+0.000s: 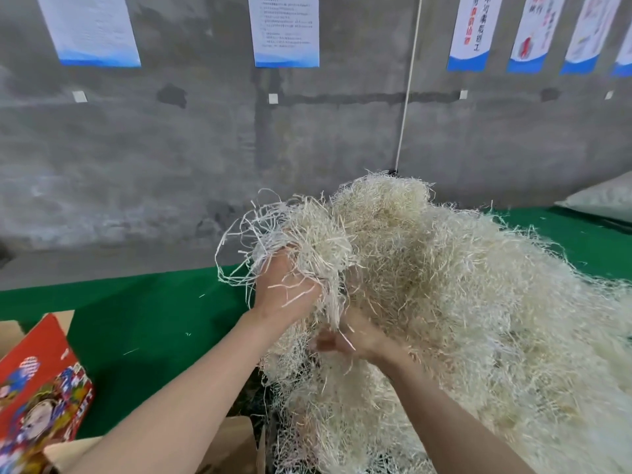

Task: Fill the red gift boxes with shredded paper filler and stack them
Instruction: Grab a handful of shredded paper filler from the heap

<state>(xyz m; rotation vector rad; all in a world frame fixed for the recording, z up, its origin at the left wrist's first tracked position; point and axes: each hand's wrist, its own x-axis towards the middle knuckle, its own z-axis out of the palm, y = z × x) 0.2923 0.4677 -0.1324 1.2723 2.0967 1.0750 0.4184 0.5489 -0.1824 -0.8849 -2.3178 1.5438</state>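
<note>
Tearing off shredded paper filler [444,302].
Clamped in fingers of left hand [287,289]; can't tell for right hand [345,342], blurred. Pull slowly, box-sized portion.

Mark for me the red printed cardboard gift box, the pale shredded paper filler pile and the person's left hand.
red printed cardboard gift box [37,388], head view, on its printed face.
pale shredded paper filler pile [461,302], head view, middle of heap.
left hand [287,285], head view, back of the hand.

Nothing legible: only blurred print on the wall posters [286,29] and red gift box [37,388]
</note>
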